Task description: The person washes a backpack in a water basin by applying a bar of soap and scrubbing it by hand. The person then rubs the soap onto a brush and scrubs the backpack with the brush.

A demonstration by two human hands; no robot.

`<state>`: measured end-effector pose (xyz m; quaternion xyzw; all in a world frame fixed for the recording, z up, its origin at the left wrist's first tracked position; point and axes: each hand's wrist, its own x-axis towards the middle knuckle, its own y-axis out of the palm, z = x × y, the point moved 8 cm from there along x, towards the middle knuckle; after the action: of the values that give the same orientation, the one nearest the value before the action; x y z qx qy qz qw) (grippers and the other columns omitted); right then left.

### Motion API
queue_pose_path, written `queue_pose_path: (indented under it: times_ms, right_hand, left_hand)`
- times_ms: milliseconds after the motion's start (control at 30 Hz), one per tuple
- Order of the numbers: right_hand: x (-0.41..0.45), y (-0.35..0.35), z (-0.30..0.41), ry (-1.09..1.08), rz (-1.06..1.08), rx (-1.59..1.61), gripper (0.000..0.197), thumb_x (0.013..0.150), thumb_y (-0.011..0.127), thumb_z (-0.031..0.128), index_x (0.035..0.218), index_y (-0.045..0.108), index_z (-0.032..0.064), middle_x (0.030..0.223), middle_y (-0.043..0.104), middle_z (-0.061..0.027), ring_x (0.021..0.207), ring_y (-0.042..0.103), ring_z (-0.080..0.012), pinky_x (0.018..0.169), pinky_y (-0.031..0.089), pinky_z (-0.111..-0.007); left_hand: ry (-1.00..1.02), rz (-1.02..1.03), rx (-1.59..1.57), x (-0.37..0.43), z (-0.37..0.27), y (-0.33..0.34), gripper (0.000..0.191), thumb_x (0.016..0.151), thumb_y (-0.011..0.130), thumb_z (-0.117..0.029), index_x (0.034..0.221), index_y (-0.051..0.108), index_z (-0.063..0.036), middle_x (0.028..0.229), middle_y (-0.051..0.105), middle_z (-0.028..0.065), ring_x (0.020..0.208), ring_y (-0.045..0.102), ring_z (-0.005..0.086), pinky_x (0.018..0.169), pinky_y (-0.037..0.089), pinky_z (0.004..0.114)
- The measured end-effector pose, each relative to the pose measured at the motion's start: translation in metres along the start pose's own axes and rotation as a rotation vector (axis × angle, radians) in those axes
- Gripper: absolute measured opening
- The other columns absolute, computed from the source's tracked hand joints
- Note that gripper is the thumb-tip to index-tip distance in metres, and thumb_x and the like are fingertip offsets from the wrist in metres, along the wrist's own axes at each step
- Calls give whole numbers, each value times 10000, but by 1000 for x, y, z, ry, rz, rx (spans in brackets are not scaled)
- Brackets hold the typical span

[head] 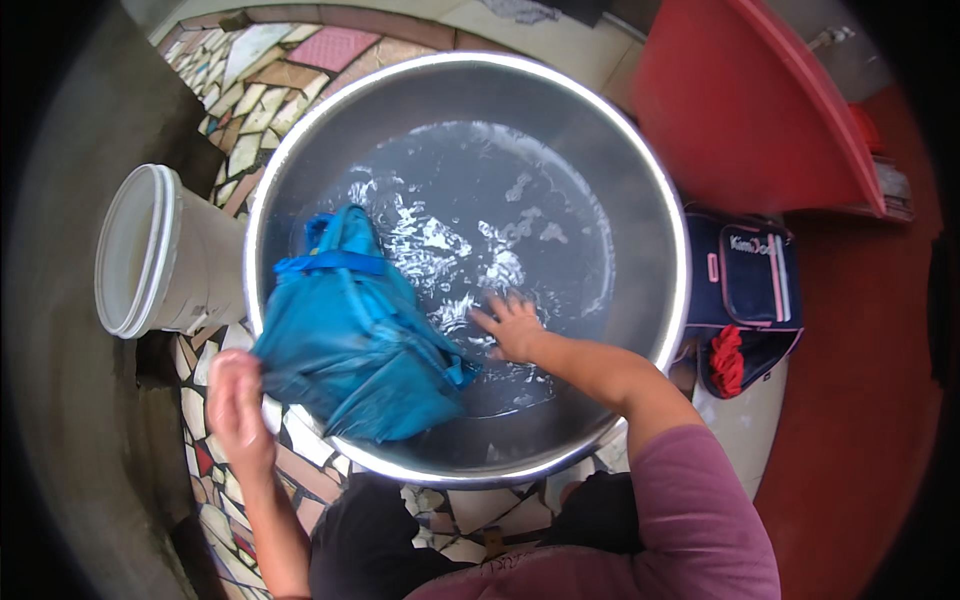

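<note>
A wet blue fabric bag [360, 345] with straps hangs over the left front rim of a wide round metal basin [637, 247]. My left hand [238, 409], blurred, grips the bag's left edge just outside that rim. Some of the bag rests inside the basin; its underside is hidden. Rippled greyish water [450, 180] with patches of foam covers the basin's bottom. At the water's surface, right of the bag, my right hand [514, 330] has its fingers spread and holds nothing.
Left of the basin, a white plastic bucket [202, 255] leans with its mouth to the left. A large red plastic tub [742, 112] stands at the upper right. Below it lie a navy bag [754, 270] and red cloth [726, 361]. Broken-tile paving [300, 487] surrounds the basin.
</note>
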<state>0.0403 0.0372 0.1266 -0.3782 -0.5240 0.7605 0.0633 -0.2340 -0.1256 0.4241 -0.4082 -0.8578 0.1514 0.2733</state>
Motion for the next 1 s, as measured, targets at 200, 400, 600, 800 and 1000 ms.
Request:
queue_pose_path:
  times_ms: [200, 400, 600, 800, 1000]
  right_hand:
    - [146, 82, 99, -417, 427, -410, 633, 833, 522, 344, 1383, 322, 102, 1416, 323, -171, 1304, 320, -301, 1074, 205, -520]
    - [219, 67, 84, -377, 212, -10, 553, 817, 534, 291, 1315, 397, 95, 1375, 364, -168, 1271, 353, -303, 1045, 259, -481]
    - [292, -9, 23, -300, -117, 334, 477, 800, 546, 237, 1247, 471, 89, 1334, 406, -165, 1237, 385, -305, 1016, 313, -442]
    - [306, -95, -46, -22, -659, -21, 563, 791, 574, 185, 1328, 404, 162, 1331, 371, -204, 1167, 426, -393, 943, 391, -495]
    - [239, -22, -76, 386, -363, 550, 847, 747, 581, 53, 1451, 146, 234, 1388, 294, -266, 1244, 343, -444, 1005, 338, -469]
  left_hand:
    - [-240, -261, -201, 1, 79, -31, 152, 921, 448, -103, 894, 514, 31, 952, 493, 118, 895, 440, 180, 867, 316, 291]
    - [-260, -99, -108, -16, 114, -32, 220, 915, 494, -212, 836, 467, -8, 953, 451, 109, 875, 419, 189, 837, 317, 304]
    - [-363, -47, 2, -35, 144, -27, 202, 923, 497, -198, 844, 473, -13, 944, 444, 92, 881, 418, 181, 836, 320, 293]
    - [-338, -52, 55, -33, 146, -28, 162, 922, 490, -156, 858, 481, -8, 945, 443, 95, 885, 421, 182, 837, 317, 288]
    - [-246, 46, 148, -14, 114, -13, 226, 859, 502, -165, 705, 442, -12, 872, 468, 126, 810, 438, 206, 747, 339, 296]
